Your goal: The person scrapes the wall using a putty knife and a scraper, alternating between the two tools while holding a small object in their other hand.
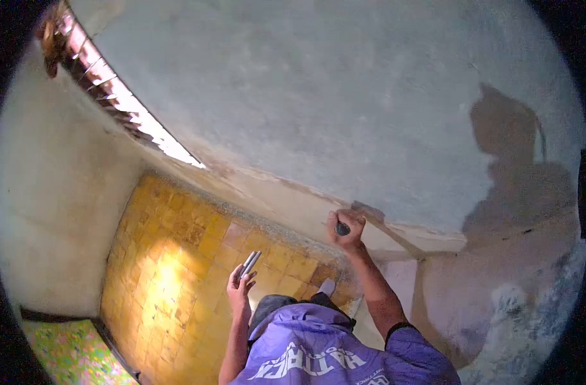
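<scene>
My right hand is wrapped round a dark, round-ended handle, held up at the wall. The working end of that tool is hidden behind my fist, and a dark patch, perhaps its shadow, lies on the wall just beyond. Around it, the grey wall coating ends in a ragged edge above a pale beige band. Lower and to the left, my left hand is closed on slim grey metallic pieces, which stick up past the fingers. Their exact kind cannot be made out.
Yellow floor tiles lie below, with a bright sunlit patch. A slatted window opening runs along the upper left. At the lower left is a flowery green surface with a dark edge. A shadow falls on the right wall.
</scene>
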`<state>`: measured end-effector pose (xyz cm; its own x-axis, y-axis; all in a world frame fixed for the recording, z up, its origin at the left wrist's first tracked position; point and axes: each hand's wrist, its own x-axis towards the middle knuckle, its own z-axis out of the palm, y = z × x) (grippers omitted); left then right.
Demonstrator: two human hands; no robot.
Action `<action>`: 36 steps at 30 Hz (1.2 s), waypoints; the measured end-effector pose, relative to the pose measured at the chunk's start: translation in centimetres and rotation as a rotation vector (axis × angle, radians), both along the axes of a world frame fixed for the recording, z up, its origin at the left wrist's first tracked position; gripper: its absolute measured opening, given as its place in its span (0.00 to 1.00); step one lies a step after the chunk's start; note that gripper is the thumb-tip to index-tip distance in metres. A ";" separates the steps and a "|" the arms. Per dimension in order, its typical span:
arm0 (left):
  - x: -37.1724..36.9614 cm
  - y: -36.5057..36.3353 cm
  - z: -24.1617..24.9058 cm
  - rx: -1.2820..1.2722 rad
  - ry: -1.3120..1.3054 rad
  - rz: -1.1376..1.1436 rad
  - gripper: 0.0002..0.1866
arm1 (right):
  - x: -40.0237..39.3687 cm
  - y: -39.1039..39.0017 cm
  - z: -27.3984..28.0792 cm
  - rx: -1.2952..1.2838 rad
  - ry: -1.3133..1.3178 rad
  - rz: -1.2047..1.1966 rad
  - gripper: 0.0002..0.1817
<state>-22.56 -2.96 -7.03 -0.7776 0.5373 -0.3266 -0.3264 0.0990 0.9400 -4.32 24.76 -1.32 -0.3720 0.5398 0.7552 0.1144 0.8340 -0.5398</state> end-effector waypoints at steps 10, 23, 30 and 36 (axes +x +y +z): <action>-5.4 -6.1 -1.1 0.027 0.039 0.170 0.24 | -4.3 -11.1 -5.2 -0.496 -0.092 0.299 0.07; -18.2 -18.1 -4.6 0.074 -0.059 0.201 0.22 | -10.5 -20.4 -6.1 -0.876 -0.413 0.109 0.16; -24.8 -19.2 -3.4 0.093 -0.027 0.123 0.22 | -14.2 -24.9 -4.6 -0.915 -0.382 -0.024 0.21; -26.7 -16.8 -2.8 0.121 0.028 0.173 0.20 | -13.8 -25.2 -4.3 -0.877 -0.124 -0.264 0.12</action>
